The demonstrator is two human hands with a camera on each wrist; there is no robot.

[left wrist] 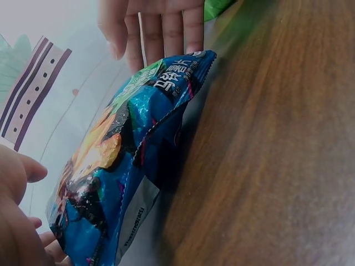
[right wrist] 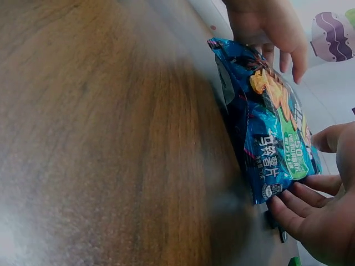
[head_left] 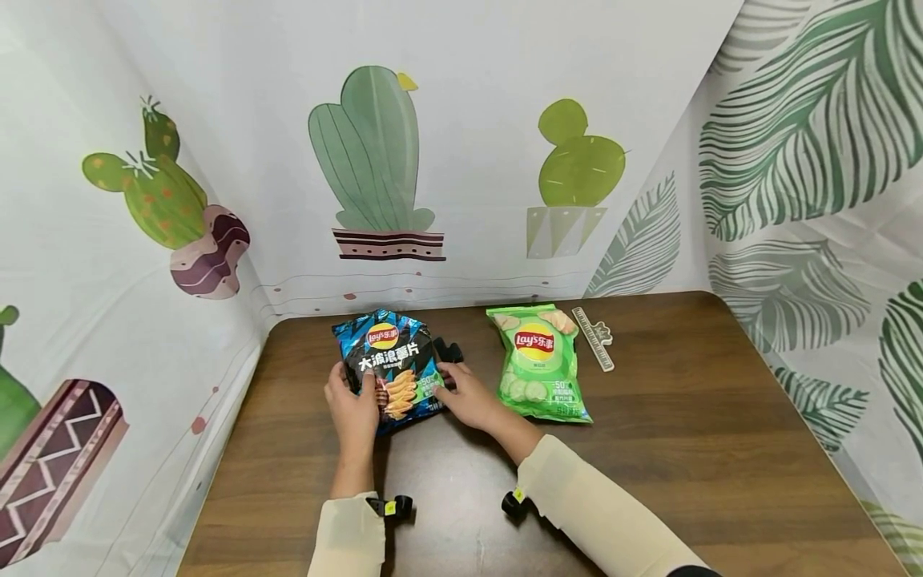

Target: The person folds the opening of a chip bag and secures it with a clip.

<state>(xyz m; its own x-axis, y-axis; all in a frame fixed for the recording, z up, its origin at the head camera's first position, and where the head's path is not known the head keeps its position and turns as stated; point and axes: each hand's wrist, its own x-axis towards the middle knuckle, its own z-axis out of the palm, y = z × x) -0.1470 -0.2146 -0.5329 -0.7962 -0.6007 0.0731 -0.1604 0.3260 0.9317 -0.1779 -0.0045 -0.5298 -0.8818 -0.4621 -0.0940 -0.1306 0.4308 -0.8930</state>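
1. Cream sleeves [head_left: 606,513] come in from the near edge of the wooden table [head_left: 685,449], each wrist carrying a small black camera mount.
2. Between the two hands lies a blue-black Lay's chip bag [head_left: 389,370], flat on the table towards its back left, its printed face up.
3. On the bag's left side sits the left hand [head_left: 353,405]: its thumb lies across the front while the fingers curl round the edge, so it grips the bag.
4. Against the bag's right lower corner rests the right hand [head_left: 465,394]; the right wrist view shows its fingers [right wrist: 297,205] nearly straight, touching the edge without closing round it.
5. Just right of that hand, a green Lay's chip bag [head_left: 541,365] lies flat, apart from the blue one.
6. Beyond the green bag lies a pale sealing clip [head_left: 594,338].
7. Behind the blue bag's right edge a black clip [head_left: 449,350] peeks out.
8. Cactus-print curtains [head_left: 375,160] hang behind the table.
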